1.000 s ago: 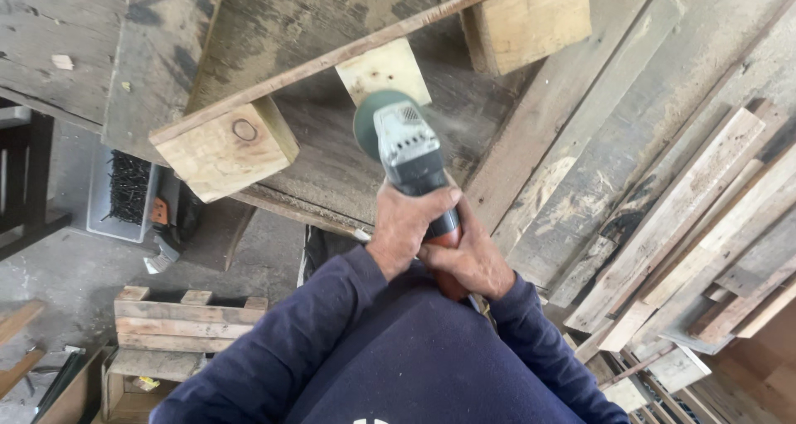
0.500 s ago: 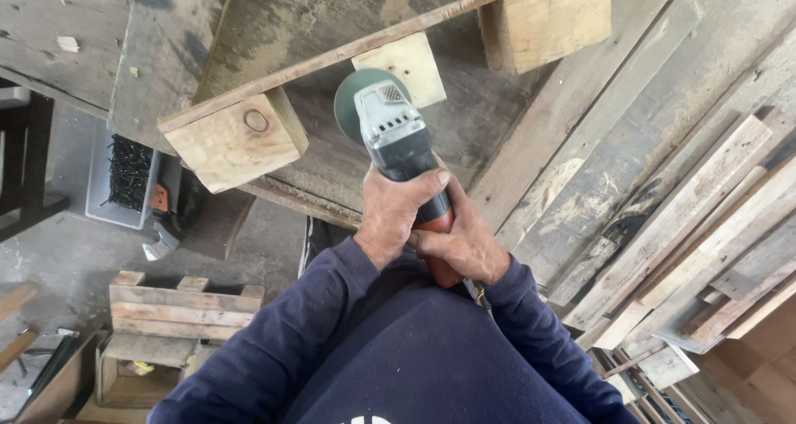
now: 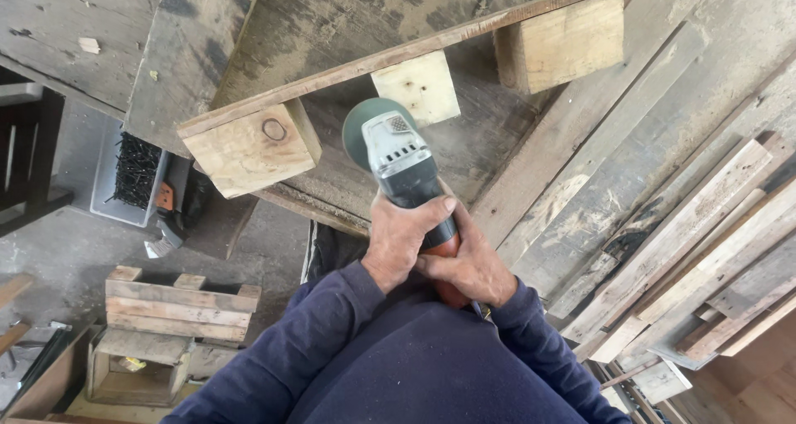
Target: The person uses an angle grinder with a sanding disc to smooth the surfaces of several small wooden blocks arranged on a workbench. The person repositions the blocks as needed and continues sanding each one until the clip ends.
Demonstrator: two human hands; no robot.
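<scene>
Gripping the angle grinder (image 3: 398,163) at frame centre, left hand (image 3: 404,240) and right hand (image 3: 467,262) clench its body, disc against the pallet (image 3: 348,76); next pass needs steady pressure.

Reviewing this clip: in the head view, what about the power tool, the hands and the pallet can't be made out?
- Angle grinder: its disc is hidden under its green guard; contact with the pallet cannot be told.
- Grinder's rear end: covered by the left hand and right hand.
- Pallet: its far side is cut off by the top edge.
- Grey tray: its dark contents are too small to identify.
</scene>
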